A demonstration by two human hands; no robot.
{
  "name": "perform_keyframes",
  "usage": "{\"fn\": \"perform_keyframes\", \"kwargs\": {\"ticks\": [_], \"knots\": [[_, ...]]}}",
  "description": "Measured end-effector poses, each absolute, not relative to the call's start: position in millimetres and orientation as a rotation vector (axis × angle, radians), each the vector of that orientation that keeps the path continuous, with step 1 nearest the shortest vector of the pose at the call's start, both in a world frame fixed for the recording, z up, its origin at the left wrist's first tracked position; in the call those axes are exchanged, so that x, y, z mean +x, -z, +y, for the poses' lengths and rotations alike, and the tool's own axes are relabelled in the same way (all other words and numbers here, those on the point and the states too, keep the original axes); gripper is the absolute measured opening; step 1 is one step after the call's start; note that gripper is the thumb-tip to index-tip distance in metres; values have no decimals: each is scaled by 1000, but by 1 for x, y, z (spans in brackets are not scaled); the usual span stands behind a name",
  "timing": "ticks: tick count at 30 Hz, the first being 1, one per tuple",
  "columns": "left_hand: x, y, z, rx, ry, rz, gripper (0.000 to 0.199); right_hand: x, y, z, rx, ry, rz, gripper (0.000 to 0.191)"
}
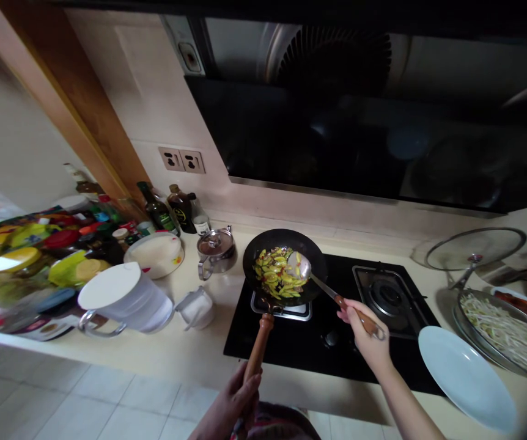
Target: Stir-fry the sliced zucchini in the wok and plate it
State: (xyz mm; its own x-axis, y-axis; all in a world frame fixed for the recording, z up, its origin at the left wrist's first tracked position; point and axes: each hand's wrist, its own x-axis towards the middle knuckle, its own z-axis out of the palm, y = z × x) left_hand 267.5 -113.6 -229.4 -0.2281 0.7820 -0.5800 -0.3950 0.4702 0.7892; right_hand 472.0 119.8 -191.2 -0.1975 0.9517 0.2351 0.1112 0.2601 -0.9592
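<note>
Green pieces (271,275) in wok (286,238), on the hob (295,345)'s left. Left hand (240,391): fingers wrapped round wok handle (260,342); right hand (367,335): fingers closed on ladle (305,266). I log one risk: too brisk a scoop spilling pieces.

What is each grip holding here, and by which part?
The left grip holds the wok by the lower part of its wooden handle; the right grip holds a metal spatula by its brown handle.
</note>
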Motion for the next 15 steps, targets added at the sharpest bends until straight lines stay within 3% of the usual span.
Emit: {"fn": "perform_keyframes", "kwargs": {"ticks": [4,10,15], "knots": [[267,232,-114,340,-1156,1426,74,490,175,113,-1022,-975,-1645,28],[267,232,-113,348,-1131,1420,72,455,184,110,-966,-1146,-1620,28],[267,239,-113,395,-1127,1422,73,439,198,133,-864,-917,-1689,28]]}}
